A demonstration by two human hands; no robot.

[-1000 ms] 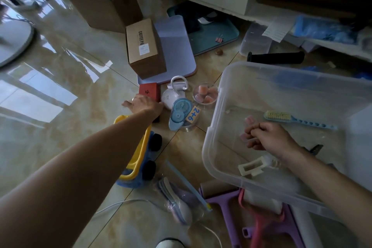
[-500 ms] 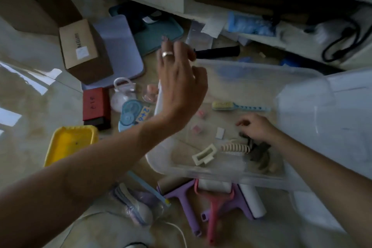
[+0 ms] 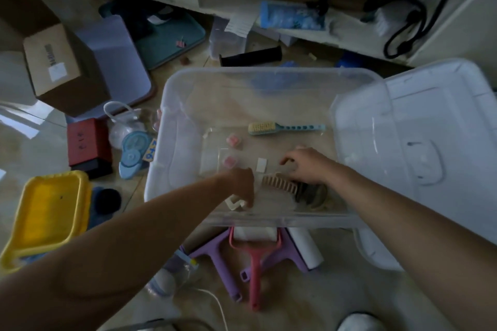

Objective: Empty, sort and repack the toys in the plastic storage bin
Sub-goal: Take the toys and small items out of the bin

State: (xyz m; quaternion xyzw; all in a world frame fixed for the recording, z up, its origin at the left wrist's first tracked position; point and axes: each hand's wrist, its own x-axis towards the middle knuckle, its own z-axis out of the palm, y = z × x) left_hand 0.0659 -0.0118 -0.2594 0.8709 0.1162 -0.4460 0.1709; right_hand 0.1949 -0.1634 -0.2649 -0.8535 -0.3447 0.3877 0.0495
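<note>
The clear plastic storage bin (image 3: 269,72) sits open on the floor, and both my hands are inside it. My left hand (image 3: 239,183) reaches down at the near wall and pinches a white hair clip (image 3: 234,203). My right hand (image 3: 309,165) hovers palm down, fingers loosely curled, over a beige comb clip (image 3: 279,184) and dark clips (image 3: 312,195); its underside is hidden. Also on the bin floor lie a blue-handled brush (image 3: 285,127), two pink cubes (image 3: 233,140) and a small white piece (image 3: 261,165).
The bin's lid (image 3: 430,142) leans at the right. Left of the bin are a yellow toy truck (image 3: 51,212), a red box (image 3: 86,141), a blue toy (image 3: 134,153) and a cardboard box (image 3: 53,62). Lint rollers (image 3: 255,258) lie in front. Cluttered shelves stand behind.
My left hand left the red box, swung over the bin and dropped onto the white hair clip. My right hand shifted slightly inside the bin. The view turned right.
</note>
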